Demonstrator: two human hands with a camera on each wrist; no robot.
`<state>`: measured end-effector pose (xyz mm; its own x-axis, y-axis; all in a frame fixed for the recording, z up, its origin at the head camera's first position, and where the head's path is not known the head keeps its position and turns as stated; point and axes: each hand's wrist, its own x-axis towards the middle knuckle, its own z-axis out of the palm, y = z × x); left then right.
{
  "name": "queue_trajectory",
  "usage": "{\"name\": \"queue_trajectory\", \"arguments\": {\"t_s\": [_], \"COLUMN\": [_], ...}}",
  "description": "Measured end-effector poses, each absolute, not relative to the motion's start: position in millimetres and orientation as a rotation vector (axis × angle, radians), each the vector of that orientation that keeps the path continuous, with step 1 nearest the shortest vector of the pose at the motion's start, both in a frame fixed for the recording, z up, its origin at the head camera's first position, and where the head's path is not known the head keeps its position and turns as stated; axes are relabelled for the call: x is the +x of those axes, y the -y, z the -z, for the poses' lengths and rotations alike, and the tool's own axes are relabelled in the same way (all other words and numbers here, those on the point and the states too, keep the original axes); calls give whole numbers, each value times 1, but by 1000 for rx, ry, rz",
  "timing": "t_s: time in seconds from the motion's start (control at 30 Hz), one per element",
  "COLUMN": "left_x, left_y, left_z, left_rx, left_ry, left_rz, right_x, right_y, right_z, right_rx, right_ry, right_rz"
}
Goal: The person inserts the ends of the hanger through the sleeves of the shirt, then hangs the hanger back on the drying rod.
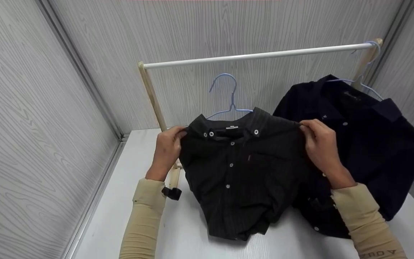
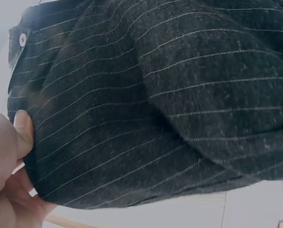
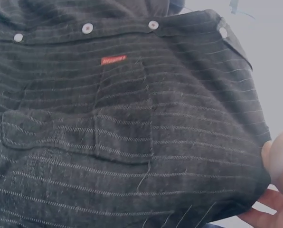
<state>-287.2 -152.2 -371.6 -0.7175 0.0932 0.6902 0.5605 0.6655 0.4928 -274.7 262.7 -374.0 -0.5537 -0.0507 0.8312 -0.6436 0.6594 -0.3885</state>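
A black pinstriped button-up shirt (image 1: pixel 246 183) is held up by both shoulders, with a light blue wire hanger (image 1: pixel 233 99) inside its collar. The hanger's hook stands free below the rail. My left hand (image 1: pixel 166 149) pinches the shoulder at the left of the view, and my right hand (image 1: pixel 321 145) pinches the opposite one. In the left wrist view, thumb and fingers of the left hand (image 2: pixel 6 166) grip the cloth edge. The right wrist view has a red tag (image 3: pixel 114 60) on the chest pocket and the right hand (image 3: pixel 279 185) gripping the shoulder edge.
Behind the shirt stands a clothes rack with a white rail (image 1: pixel 257 56) and wooden end posts (image 1: pixel 153 97). A dark navy shirt (image 1: pixel 376 144) hangs from its right end on another blue hanger (image 1: pixel 368 64). Below is a white table (image 1: pixel 120 201), with grey wood-patterned walls (image 1: pixel 95 36) around.
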Motion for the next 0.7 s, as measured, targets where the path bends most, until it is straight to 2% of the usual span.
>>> {"name": "queue_trajectory", "arguments": {"t_s": [0.33,0.7], "left_x": [-300,-309], "left_y": [138,133], "left_z": [365,336], "left_rx": [-594,-563], "left_ry": [2303,2429], "left_rz": [729,663], "right_x": [-269,-265], "right_y": [-260,-263], "right_z": [375,377], "right_rx": [515,460], "right_ry": [2249,2094], "right_rz": [-842,-854]}}
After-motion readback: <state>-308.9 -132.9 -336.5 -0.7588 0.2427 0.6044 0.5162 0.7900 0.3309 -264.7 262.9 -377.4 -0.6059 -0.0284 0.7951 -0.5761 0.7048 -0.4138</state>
